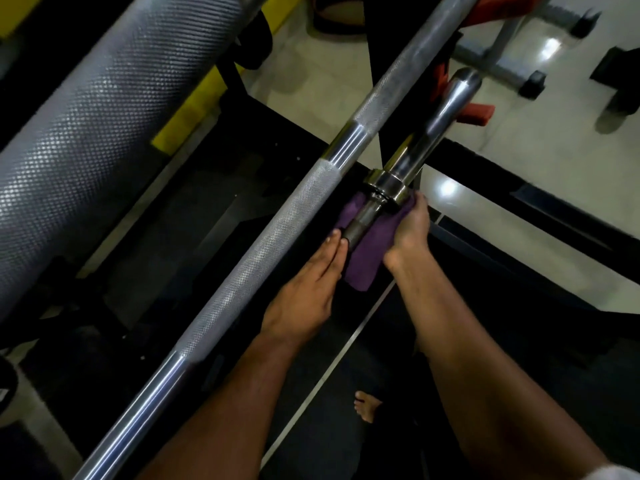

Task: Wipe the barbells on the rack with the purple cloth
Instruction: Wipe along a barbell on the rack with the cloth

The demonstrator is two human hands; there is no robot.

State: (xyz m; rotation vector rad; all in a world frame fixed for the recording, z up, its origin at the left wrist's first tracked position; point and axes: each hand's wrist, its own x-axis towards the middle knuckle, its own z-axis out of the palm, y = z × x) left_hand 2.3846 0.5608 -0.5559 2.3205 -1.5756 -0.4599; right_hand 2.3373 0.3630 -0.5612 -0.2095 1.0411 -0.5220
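Observation:
A purple cloth (375, 237) is draped under and around the shaft of a lower barbell, just below its chrome collar (388, 188) and sleeve (440, 119). My right hand (410, 233) grips the cloth's right side against the bar. My left hand (311, 292) reaches in with straight fingers whose tips touch the cloth's left side and the dark shaft (360, 225). A long knurled barbell (277, 230) runs diagonally just above and left of my hands. A third, thick knurled bar (104, 116) fills the upper left, very close to the camera.
Black rack frame (221, 188) with yellow parts (187, 116) lies under the bars. Pale tiled floor (519, 150) spreads to the right, with a grey bench frame (502, 53) and red pads (474, 114). A bare foot (367, 405) shows below.

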